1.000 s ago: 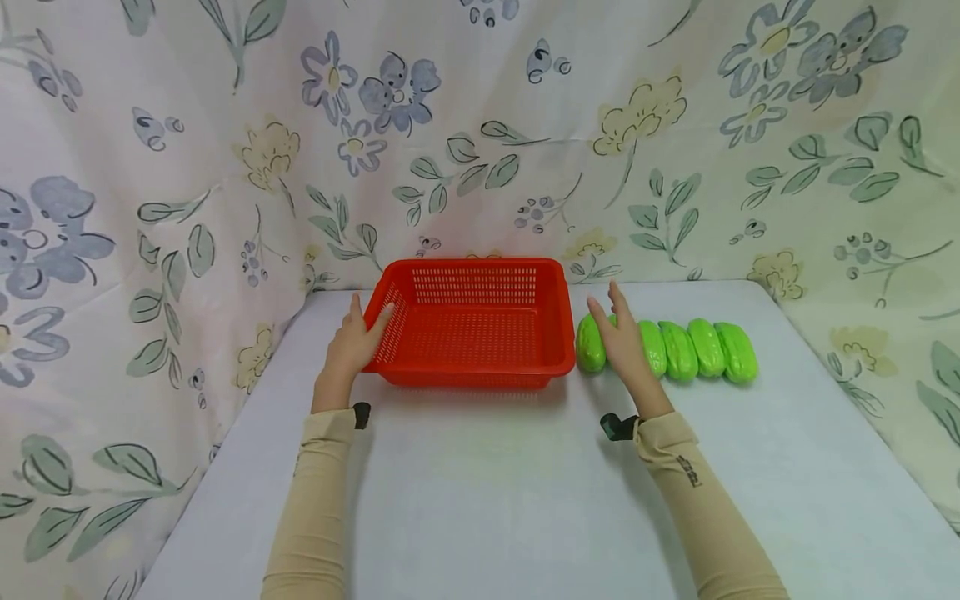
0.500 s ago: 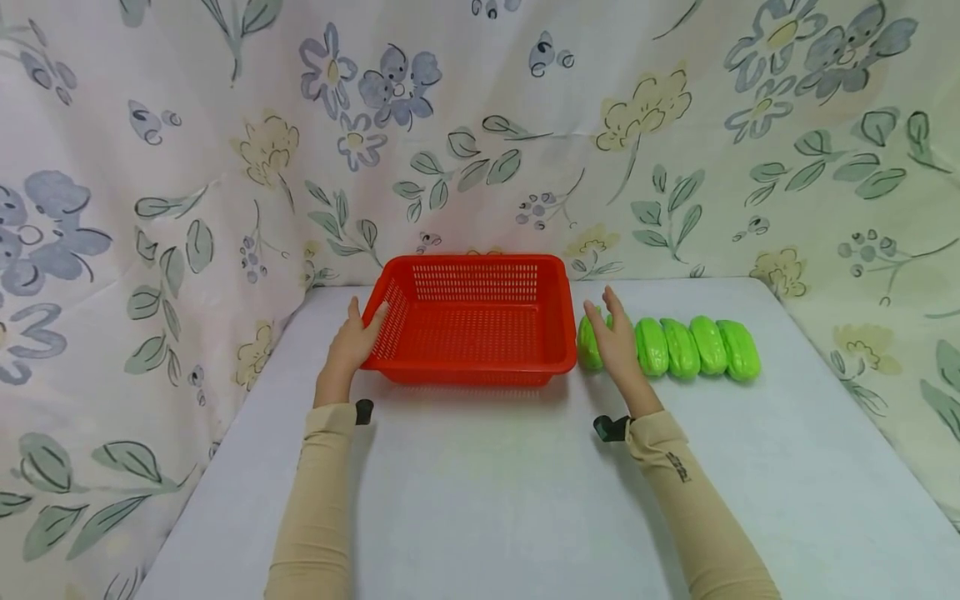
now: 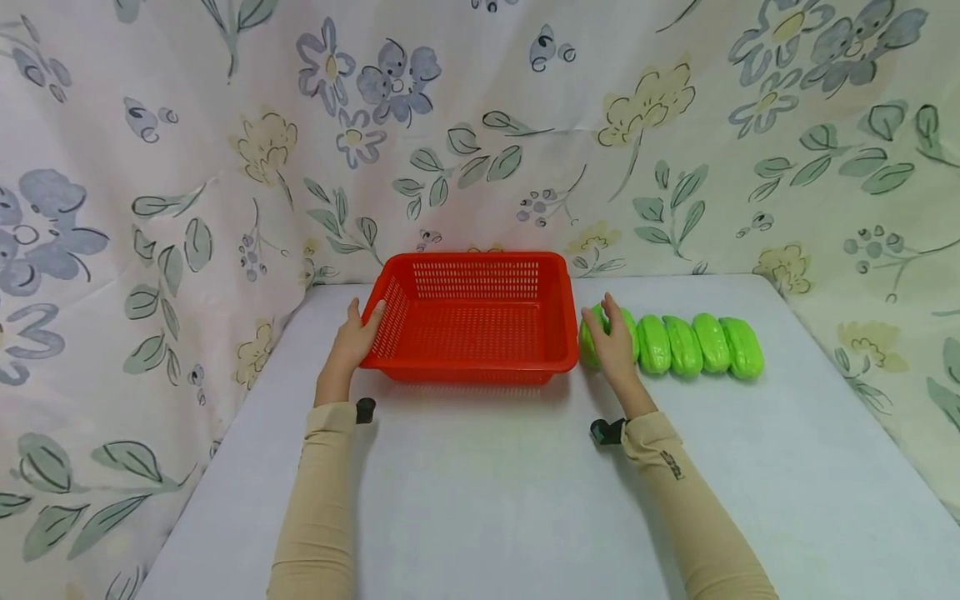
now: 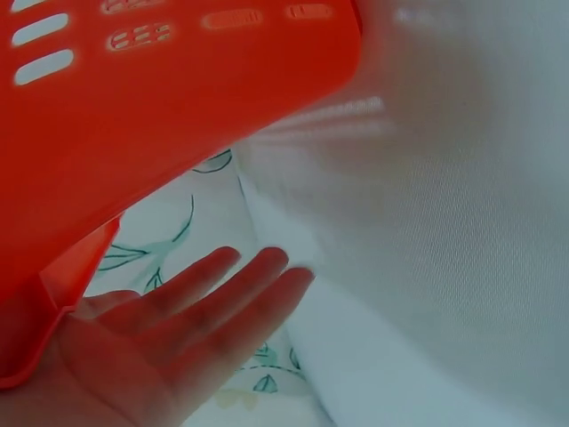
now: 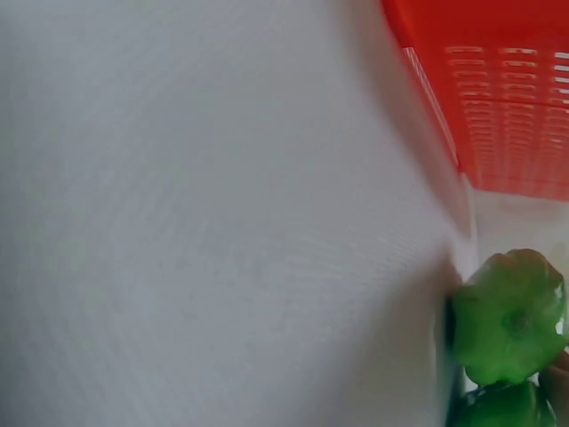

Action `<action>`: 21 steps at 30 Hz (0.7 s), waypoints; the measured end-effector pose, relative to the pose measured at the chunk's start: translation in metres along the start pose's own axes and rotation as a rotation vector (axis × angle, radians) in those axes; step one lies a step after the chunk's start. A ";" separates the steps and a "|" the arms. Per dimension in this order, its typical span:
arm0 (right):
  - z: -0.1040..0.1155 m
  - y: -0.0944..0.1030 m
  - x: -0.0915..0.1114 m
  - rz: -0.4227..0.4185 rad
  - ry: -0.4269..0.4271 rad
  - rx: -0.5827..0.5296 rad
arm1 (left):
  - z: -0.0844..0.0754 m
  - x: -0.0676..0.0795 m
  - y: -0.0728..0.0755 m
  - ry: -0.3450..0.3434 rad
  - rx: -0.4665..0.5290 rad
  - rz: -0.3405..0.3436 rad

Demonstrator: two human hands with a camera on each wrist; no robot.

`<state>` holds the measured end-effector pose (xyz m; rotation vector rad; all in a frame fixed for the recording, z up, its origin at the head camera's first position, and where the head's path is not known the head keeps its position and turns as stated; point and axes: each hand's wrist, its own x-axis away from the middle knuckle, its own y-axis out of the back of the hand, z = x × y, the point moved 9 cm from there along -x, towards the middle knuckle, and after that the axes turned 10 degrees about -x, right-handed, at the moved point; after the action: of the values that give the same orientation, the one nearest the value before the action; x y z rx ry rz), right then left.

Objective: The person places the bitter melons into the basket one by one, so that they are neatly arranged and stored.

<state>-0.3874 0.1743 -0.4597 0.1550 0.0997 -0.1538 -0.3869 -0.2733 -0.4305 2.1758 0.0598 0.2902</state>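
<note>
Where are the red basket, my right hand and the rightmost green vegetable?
Red basket (image 3: 476, 327): head view, on the bare mesh floor inside it.
Right hand (image 3: 613, 348): head view, on the middle of the hand.
Rightmost green vegetable (image 3: 742, 348): head view, on the middle of its upper surface.

A pale curtain (image 3: 480, 75) printed with flowers and leaves hangs behind a white table (image 3: 480, 500).
</note>
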 end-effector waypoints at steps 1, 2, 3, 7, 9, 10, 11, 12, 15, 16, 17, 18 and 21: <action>-0.001 0.000 0.000 -0.002 0.000 0.002 | 0.000 -0.001 0.000 0.000 0.011 0.003; -0.001 -0.001 -0.001 -0.003 -0.002 0.007 | 0.000 -0.001 -0.001 -0.002 0.018 0.006; -0.002 -0.002 -0.001 -0.003 -0.004 0.013 | 0.000 -0.001 -0.001 -0.003 0.026 0.008; -0.003 -0.004 -0.002 -0.002 -0.003 0.039 | -0.001 -0.001 -0.001 -0.017 0.032 0.006; -0.003 -0.005 -0.003 0.000 0.006 0.048 | -0.001 -0.002 -0.001 -0.020 0.032 0.003; -0.003 -0.006 -0.004 0.002 0.015 0.053 | -0.001 -0.002 -0.001 -0.023 0.028 0.001; -0.002 -0.006 -0.004 0.003 0.022 0.057 | -0.002 -0.003 -0.001 -0.025 0.026 -0.002; -0.002 -0.006 -0.004 0.005 0.028 0.063 | -0.002 -0.003 0.000 -0.028 0.021 -0.006; -0.001 -0.007 -0.004 0.008 0.036 0.079 | -0.003 -0.003 0.000 -0.037 0.016 -0.015; -0.001 -0.008 -0.004 0.010 0.036 0.085 | -0.004 -0.003 0.000 -0.044 0.013 -0.017; -0.001 -0.008 -0.004 0.010 0.034 0.088 | -0.004 -0.003 0.000 -0.051 0.014 -0.022; -0.001 -0.008 -0.004 0.010 0.033 0.094 | -0.004 -0.003 0.000 -0.058 0.013 -0.026; 0.000 -0.009 -0.004 0.013 0.039 0.109 | -0.005 -0.004 0.000 -0.073 0.021 -0.029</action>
<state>-0.3925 0.1663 -0.4608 0.2677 0.1296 -0.1434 -0.3921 -0.2700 -0.4291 2.2020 0.0537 0.1945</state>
